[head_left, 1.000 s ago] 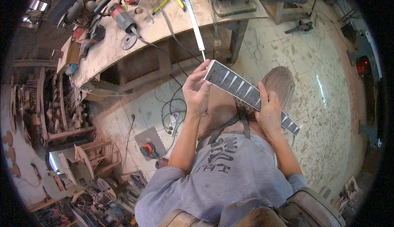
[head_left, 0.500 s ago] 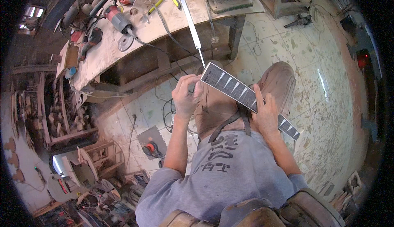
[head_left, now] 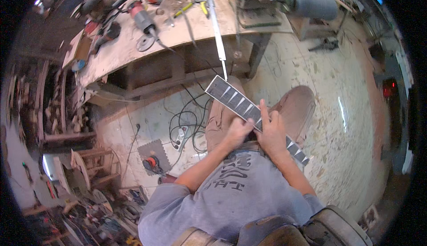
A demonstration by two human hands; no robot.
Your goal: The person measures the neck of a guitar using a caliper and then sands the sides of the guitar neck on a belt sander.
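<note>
A dark guitar fretboard (head_left: 238,102) with pale pointed inlays and a light edging lies slantwise above my thighs. My right hand (head_left: 271,132) is wrapped across its middle, index finger stretched along its face. Close beside it, my left hand (head_left: 239,132) is closed at the near edge of the board, thumb against that edge; its other fingers are partly hidden. Beyond the far left end of the fretboard, a long silver bar like a caliper (head_left: 216,32), with a thin rod at its tip, juts off the workbench (head_left: 126,61).
On the bench lie a red and grey power tool (head_left: 141,18), yellow-handled pliers (head_left: 183,9) and a round disc (head_left: 145,43). A belt sander (head_left: 311,0) stands at the back right. Black cables (head_left: 182,117) and a power strip (head_left: 180,138) lie on the floor near an orange-topped sander (head_left: 152,162).
My left hand has left the far end of the fretboard and come to its middle, next to my right hand. The board sits slightly lower and further left in view.
</note>
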